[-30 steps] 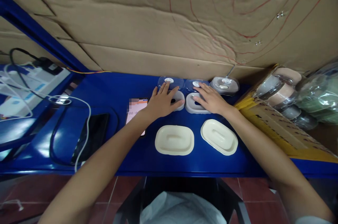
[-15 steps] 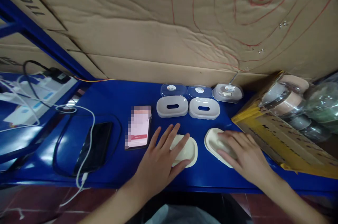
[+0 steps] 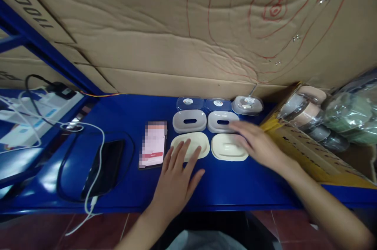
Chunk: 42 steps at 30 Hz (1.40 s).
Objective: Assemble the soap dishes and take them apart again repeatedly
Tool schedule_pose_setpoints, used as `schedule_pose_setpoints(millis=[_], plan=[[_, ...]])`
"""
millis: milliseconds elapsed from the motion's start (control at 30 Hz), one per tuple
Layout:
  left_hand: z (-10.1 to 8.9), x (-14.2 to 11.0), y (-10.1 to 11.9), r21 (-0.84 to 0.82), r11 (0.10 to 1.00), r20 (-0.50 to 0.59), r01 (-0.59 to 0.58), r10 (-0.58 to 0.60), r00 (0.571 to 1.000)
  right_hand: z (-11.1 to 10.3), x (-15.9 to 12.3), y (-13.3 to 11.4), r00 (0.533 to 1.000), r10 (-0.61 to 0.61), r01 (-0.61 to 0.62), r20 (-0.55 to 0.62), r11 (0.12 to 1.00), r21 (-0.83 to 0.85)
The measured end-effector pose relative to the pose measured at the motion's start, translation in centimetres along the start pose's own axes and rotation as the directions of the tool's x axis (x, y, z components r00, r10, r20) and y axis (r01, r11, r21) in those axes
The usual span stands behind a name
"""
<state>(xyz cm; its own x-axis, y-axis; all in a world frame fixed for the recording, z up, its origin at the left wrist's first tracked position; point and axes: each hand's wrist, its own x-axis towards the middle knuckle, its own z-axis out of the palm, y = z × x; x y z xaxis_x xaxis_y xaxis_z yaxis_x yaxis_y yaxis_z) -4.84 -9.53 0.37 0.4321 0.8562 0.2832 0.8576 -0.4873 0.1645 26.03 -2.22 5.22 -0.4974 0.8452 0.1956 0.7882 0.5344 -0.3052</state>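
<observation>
Largest first, from my head feed: cardboard backing (image 3: 141, 34) behind a blue tabletop (image 3: 224, 183); an open carton (image 3: 306, 151) of containers at right.

My right hand (image 3: 259, 144) comes in from the right, over the right end of the right cream tray (image 3: 228, 151), which lies to its left. Thumb stands apart from the fingers; blur, so I cannot tell whether it pinches the rim. My left hand (image 3: 176, 175) is palm down, fingers spread, pointing away from the body; fingertips overlie the left cream tray (image 3: 193, 144), contact unclear.

Key relation, as I judge it: each tray has its own nearer hand. Long axes run left to right, the left tray's right end angled slightly away. Just beyond stand two grey slotted pieces (image 3: 189, 128), long axes likewise crosswise.
</observation>
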Motion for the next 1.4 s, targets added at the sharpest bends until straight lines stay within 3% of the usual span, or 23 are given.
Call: schedule_pose_setpoints(millis=[67, 133, 233, 367, 567, 733, 1100, 1200, 1267, 1400], plan=[[0.4, -1.0, 2.5, -0.038, 0.999, 0.040, -0.019, 0.021, 0.999, -1.4, 3.2, 1.0, 0.974, 0.207, -0.222, -0.091, 0.951, -0.215], [1.4, -1.2, 5.2, -0.082, 0.993, 0.089, -0.090, 0.097, 0.991, -2.2, 7.1, 2.3, 0.886, 0.463, -0.419, -0.007, 0.795, -0.439], [3.0, -0.2, 8.2, -0.114, 0.986, 0.109, -0.120, 0.133, 0.985, -2.2, 12.1, 4.5, 0.794, 0.603, -0.500, 0.072, 0.717, -0.486], [4.0, 0.9, 9.2, -0.120, 0.990, 0.078, -0.076, 0.085, 0.993, -1.6, 14.5, 6.9, 0.746, 0.654, -0.513, 0.121, 0.682, -0.521], [4.0, 0.4, 9.2, -0.124, 0.989, -0.007, -0.082, 0.081, 0.997, -0.9, 13.8, 8.7, 0.759, 0.630, -0.444, 0.163, 0.685, -0.578], [3.8, -0.7, 9.1, -0.129, 0.988, -0.010, -0.089, 0.088, 0.996, -0.5, 13.4, 9.5, 0.766, 0.609, -0.413, 0.206, 0.712, -0.567], [3.4, -1.3, 8.4, -0.152, 0.985, -0.031, -0.084, 0.080, 0.996, -0.8, 10.0, 8.9, 0.861, 0.444, -0.286, 0.248, 0.826, -0.486], [2.3, -1.6, 6.8, -0.163, 0.985, -0.087, -0.049, 0.035, 0.996, -0.9, 8.9, 9.2, 0.883, 0.394, -0.246, 0.257, 0.852, -0.462], [1.4, -2.1, 4.9, -0.133, 0.991, -0.167, 0.034, -0.056, 0.984, -1.0, 8.4, 9.6, 0.892, 0.365, -0.224, 0.265, 0.868, -0.443], [0.6, -3.7, 0.5, -0.037, 0.956, -0.306, 0.291, -0.288, 0.907, -1.0, 7.8, 10.0, 0.904, 0.319, -0.189, 0.283, 0.894, -0.406]])
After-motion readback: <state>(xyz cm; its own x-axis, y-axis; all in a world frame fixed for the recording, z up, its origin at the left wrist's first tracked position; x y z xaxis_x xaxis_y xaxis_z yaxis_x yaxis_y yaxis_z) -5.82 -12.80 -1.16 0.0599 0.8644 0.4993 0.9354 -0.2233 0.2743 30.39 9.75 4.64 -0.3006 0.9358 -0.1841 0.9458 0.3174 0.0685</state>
